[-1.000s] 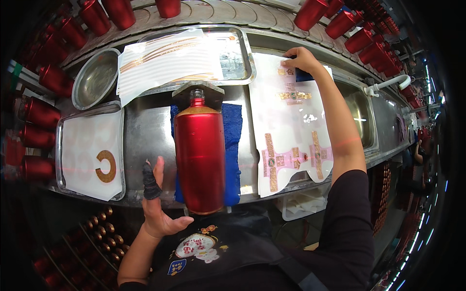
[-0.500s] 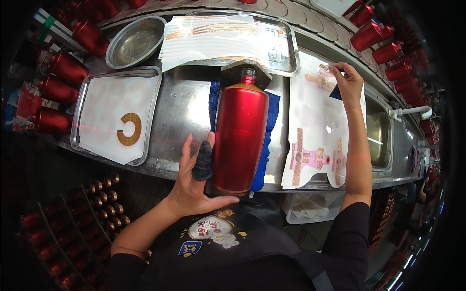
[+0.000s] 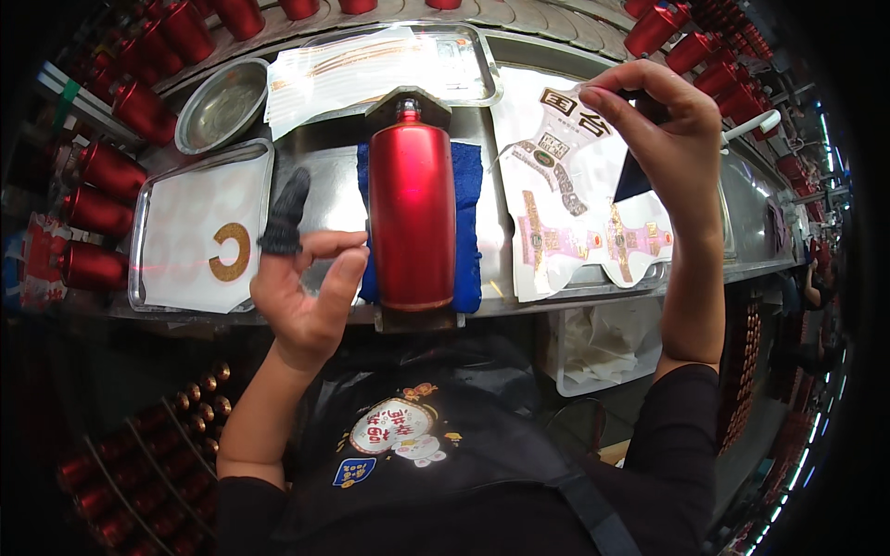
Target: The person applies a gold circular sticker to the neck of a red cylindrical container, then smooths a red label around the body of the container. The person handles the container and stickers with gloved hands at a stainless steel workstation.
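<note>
Pinching a printed label (image 3: 593,148) between thumb and fingers, the right hand (image 3: 663,139) holds it up, just right of the red bottle (image 3: 413,218) lying on its blue cloth (image 3: 468,222). Left hand (image 3: 301,287) sits open and empty beside the bottle, so the bottle could roll and the limp label may land crooked or fold onto itself.

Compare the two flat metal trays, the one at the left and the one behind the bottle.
The left tray holds a white sheet with one gold C-shaped label; the rear tray holds a striped printed sheet. The left tray lies beside the left hand; the rear one lies behind the red bottle. Both are shallow, rectangular, silver.
</note>
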`<action>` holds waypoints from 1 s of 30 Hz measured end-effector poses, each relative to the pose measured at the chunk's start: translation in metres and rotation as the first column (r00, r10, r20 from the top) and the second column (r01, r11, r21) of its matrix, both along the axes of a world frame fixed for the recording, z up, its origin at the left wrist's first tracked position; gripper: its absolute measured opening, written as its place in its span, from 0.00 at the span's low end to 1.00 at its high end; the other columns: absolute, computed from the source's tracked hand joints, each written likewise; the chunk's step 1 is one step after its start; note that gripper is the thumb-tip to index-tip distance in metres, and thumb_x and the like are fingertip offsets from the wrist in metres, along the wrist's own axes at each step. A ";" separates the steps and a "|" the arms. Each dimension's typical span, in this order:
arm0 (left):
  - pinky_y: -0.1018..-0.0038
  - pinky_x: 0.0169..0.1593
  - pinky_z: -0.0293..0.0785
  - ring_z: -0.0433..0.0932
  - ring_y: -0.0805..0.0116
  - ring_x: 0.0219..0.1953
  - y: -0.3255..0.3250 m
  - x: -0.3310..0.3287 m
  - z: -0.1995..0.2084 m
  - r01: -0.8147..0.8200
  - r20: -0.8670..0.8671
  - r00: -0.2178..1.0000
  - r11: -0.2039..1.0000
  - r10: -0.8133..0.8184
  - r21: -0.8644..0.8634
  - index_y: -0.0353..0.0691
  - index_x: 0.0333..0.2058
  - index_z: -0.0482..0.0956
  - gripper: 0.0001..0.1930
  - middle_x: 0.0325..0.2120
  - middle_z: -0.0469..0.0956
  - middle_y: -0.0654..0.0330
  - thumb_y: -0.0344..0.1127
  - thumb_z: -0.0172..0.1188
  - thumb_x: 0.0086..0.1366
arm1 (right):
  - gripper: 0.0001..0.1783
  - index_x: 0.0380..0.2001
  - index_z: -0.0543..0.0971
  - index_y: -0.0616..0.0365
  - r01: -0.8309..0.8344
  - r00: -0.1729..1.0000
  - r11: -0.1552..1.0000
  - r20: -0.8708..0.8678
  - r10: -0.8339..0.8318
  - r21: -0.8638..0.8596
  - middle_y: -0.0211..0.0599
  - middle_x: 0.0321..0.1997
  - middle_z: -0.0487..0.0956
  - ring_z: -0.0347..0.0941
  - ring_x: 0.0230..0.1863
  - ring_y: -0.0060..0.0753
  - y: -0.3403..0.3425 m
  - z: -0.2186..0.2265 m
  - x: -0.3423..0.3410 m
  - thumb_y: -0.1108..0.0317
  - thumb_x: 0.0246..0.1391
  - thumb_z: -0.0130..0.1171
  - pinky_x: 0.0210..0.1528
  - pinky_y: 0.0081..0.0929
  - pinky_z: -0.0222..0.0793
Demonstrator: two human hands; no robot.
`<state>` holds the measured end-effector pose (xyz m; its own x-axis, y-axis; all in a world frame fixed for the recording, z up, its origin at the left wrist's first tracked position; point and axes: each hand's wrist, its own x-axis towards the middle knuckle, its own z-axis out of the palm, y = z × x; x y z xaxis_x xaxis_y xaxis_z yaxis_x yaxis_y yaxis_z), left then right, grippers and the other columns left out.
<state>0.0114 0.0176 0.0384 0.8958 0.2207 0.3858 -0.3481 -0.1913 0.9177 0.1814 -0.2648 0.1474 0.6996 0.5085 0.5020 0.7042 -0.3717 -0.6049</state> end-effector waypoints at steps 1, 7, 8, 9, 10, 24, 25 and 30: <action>0.68 0.52 0.76 0.82 0.62 0.43 -0.004 0.008 0.007 -0.013 0.025 1.000 0.999 0.012 0.037 0.31 0.48 0.77 0.25 0.40 0.83 0.53 0.38 0.75 0.56 | 0.04 0.35 0.83 0.66 0.006 0.999 1.000 -0.035 -0.005 0.005 0.30 0.33 0.84 0.78 0.36 0.13 0.004 0.010 -0.014 0.78 0.55 0.68 0.40 0.11 0.71; 0.60 0.46 0.75 0.77 0.47 0.40 -0.054 0.029 0.029 0.087 0.049 0.993 0.937 -0.110 0.337 0.35 0.52 0.71 0.28 0.40 0.77 0.49 0.30 0.71 0.53 | 0.06 0.32 0.82 0.66 -0.080 0.981 0.991 -0.169 0.097 0.105 0.32 0.31 0.83 0.78 0.33 0.16 0.018 0.038 -0.064 0.80 0.52 0.70 0.37 0.12 0.72; 0.61 0.44 0.76 0.78 0.47 0.37 -0.055 0.024 0.030 0.136 -0.023 0.991 0.948 -0.135 0.289 0.34 0.52 0.70 0.26 0.35 0.78 0.50 0.27 0.67 0.54 | 0.06 0.32 0.82 0.66 -0.104 0.974 0.990 -0.192 0.121 0.098 0.33 0.31 0.83 0.78 0.33 0.17 0.018 0.036 -0.065 0.81 0.51 0.70 0.37 0.13 0.73; 0.66 0.39 0.78 0.81 0.56 0.31 -0.053 0.016 0.030 0.137 -0.035 0.991 0.961 -0.133 0.242 0.33 0.58 0.68 0.28 0.30 0.80 0.53 0.21 0.60 0.57 | 0.06 0.33 0.84 0.66 -0.127 0.962 0.980 -0.223 0.159 0.154 0.36 0.31 0.85 0.82 0.33 0.19 0.020 0.030 -0.061 0.79 0.51 0.70 0.36 0.14 0.78; 0.67 0.39 0.78 0.81 0.59 0.31 -0.049 0.007 0.030 0.141 -0.093 0.988 0.974 -0.126 0.179 0.33 0.60 0.66 0.29 0.30 0.80 0.54 0.21 0.59 0.58 | 0.05 0.33 0.84 0.65 -0.161 0.940 0.969 -0.270 0.208 0.185 0.35 0.31 0.85 0.82 0.33 0.19 0.023 0.023 -0.057 0.79 0.51 0.70 0.37 0.14 0.78; 0.81 0.33 0.74 0.77 0.80 0.28 0.002 0.002 -0.003 0.003 -0.491 0.866 0.982 -0.097 -0.190 0.29 0.52 0.70 0.18 0.28 0.81 0.61 0.26 0.63 0.65 | 0.10 0.38 0.84 0.61 -0.252 0.883 0.965 -0.393 0.258 0.068 0.30 0.34 0.83 0.78 0.37 0.18 0.096 -0.096 0.033 0.66 0.57 0.69 0.43 0.19 0.75; 0.82 0.34 0.74 0.76 0.82 0.29 0.003 0.002 -0.004 0.015 -0.492 0.861 0.972 -0.131 -0.233 0.30 0.60 0.67 0.25 0.29 0.80 0.63 0.26 0.63 0.66 | 0.11 0.40 0.83 0.62 -0.198 0.917 0.978 -0.339 0.209 0.065 0.29 0.34 0.82 0.77 0.37 0.17 0.094 -0.098 0.032 0.66 0.59 0.67 0.42 0.19 0.74; 0.77 0.39 0.76 0.81 0.71 0.35 0.012 -0.002 -0.006 -0.013 -0.498 0.864 0.992 0.076 0.128 0.31 0.65 0.62 0.30 0.36 0.82 0.56 0.25 0.61 0.66 | 0.23 0.56 0.78 0.55 0.155 0.890 0.987 -0.441 -0.118 0.048 0.33 0.42 0.82 0.73 0.31 0.13 0.062 -0.110 -0.013 0.61 0.60 0.66 0.33 0.16 0.69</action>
<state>0.0098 0.0297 0.0324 0.9653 0.2462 -0.0873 0.1642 -0.3120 0.9358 0.1689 -0.2028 0.0375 0.9168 0.3633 0.1658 0.3091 -0.3827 -0.8706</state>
